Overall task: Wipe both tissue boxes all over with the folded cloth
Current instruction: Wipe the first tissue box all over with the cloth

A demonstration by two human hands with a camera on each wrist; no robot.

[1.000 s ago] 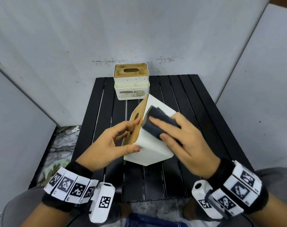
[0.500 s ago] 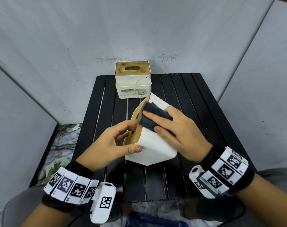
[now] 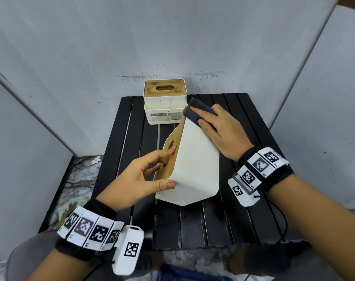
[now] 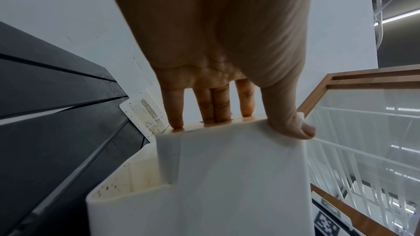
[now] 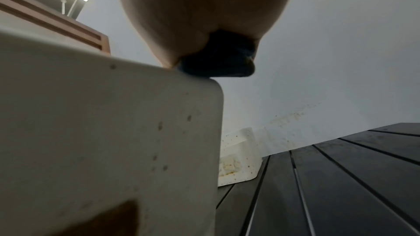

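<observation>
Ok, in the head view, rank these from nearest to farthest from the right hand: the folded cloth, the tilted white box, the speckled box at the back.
1. folded cloth: under the right hand fingers, at the box's far top edge.
2. tilted white box: beneath the cloth, steadied by the left hand.
3. speckled box: upright at the table's back, left of the right hand, untouched.

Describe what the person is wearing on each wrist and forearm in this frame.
Both hands are bare. The left hand has a black wristband carrying a row of white tiles printed with black square markers, plus a white camera housing bearing a marker. The right hand wears the same: black band, marker tiles, white housing, and a thin black cable.
</observation>
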